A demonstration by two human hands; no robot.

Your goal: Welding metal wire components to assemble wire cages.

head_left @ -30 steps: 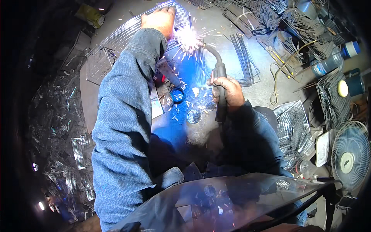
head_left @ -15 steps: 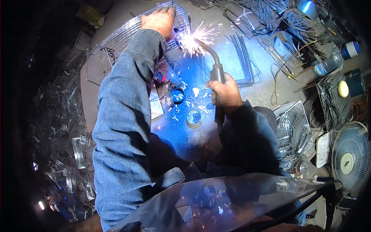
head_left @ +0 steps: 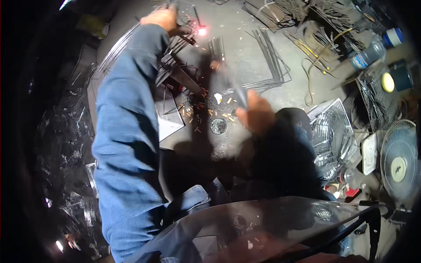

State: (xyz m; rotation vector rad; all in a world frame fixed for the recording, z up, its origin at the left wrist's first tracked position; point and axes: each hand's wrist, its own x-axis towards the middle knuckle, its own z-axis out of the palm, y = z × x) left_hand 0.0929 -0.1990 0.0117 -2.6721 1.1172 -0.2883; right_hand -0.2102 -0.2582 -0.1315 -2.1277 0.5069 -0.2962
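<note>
My left hand (head_left: 163, 18) is at the far left of the worktable, closed on the edge of a wire rack (head_left: 115, 52); its fingertips are blurred. A red-hot spot glows on the metal just right of that hand. In my right hand (head_left: 258, 115) is a welding torch (head_left: 240, 95), its handle in my fist. The torch is smeared by motion, its neck pointing up and left, apart from the rack. No bright arc burns at its tip. Between my arms sits a small round tin (head_left: 218, 126), with short bits scattered around it.
Bundled thin rods (head_left: 269, 55) lie on the table beyond the torch. Toward the right are a clear plastic bottle (head_left: 368, 56), a wire basket (head_left: 331, 131) and a fan (head_left: 398, 164). A white-topped box (head_left: 170, 125) is near my left forearm. A see-through visor (head_left: 263, 219) crosses the lower view.
The bright arc and its sparks have gone out, leaving a red glow. The torch has drawn back from the rack. My left hand and the rack have shifted left, and the rack is turned.
</note>
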